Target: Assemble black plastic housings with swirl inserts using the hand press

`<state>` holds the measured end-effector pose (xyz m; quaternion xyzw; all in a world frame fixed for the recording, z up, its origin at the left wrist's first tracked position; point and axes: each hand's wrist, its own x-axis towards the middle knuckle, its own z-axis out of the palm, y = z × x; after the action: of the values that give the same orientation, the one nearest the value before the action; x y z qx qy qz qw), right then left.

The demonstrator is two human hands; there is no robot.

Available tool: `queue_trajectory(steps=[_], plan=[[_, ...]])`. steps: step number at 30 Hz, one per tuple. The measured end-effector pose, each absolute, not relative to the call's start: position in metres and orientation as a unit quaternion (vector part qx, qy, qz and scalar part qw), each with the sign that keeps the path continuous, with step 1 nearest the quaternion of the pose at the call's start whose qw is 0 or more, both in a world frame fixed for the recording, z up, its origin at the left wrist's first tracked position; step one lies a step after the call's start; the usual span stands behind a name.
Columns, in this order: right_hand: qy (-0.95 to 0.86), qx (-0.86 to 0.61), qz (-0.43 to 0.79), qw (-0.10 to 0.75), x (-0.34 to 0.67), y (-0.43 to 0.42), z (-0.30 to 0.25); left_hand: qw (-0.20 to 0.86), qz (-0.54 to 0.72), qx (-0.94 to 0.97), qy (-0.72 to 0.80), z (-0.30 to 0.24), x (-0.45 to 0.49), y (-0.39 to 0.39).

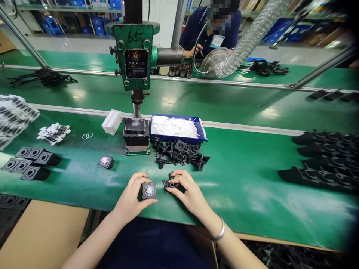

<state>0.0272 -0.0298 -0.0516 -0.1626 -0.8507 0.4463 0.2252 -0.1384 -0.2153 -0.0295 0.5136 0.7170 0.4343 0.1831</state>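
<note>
My left hand (pixel 131 196) grips a square black housing (pixel 149 191) by its edges, its white swirl-shaped impeller facing up. Close beside it, my right hand (pixel 187 188) pinches a small black plastic bracket (pixel 169 185) with a round hole. Both hands are just over the front of the green bench, and the two parts are apart. Beyond my right hand lies a heap of black brackets (pixel 181 153). Another housing with a white impeller (pixel 105 161) sits to the left of my hands.
A green press (pixel 136 56) stands over a black block (pixel 137 136). Behind the heap is a blue tray of white sticks (pixel 175 127). Black housings (pixel 30 160) and white parts (pixel 54 133) lie left; rows of black parts (pixel 322 164) lie right. A co-worker (pixel 210 30) sits opposite.
</note>
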Motion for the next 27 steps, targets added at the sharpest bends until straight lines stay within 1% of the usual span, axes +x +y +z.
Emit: queue_trajectory(steps=[5,8,11,15,20,25,27], plan=[[-0.854,-0.188,0.427,0.233,0.023,-0.025,-0.032,0.287,0.493,0.482,0.664,-0.032,-0.142,-0.218],[-0.847,-0.158,0.443,0.248,0.014,-0.036,-0.009,0.308,0.529,0.45,0.65,-0.036,-0.141,-0.221],[-0.852,-0.079,0.452,0.252,0.002,-0.053,0.01,0.293,0.546,0.438,0.651,-0.041,-0.138,-0.221],[-0.859,-0.014,0.451,0.243,-0.011,-0.065,0.013,0.26,0.54,0.456,0.658,-0.043,-0.137,-0.222],[-0.87,-0.007,0.428,0.245,-0.014,-0.065,0.006,0.233,0.518,0.468,0.677,-0.041,-0.138,-0.222],[-0.863,-0.027,0.443,0.243,-0.014,-0.065,0.006,0.237,0.505,0.465,0.688,-0.041,-0.139,-0.222],[-0.87,-0.023,0.427,0.245,-0.013,-0.065,0.007,0.24,0.5,0.464,0.691,-0.041,-0.139,-0.222]])
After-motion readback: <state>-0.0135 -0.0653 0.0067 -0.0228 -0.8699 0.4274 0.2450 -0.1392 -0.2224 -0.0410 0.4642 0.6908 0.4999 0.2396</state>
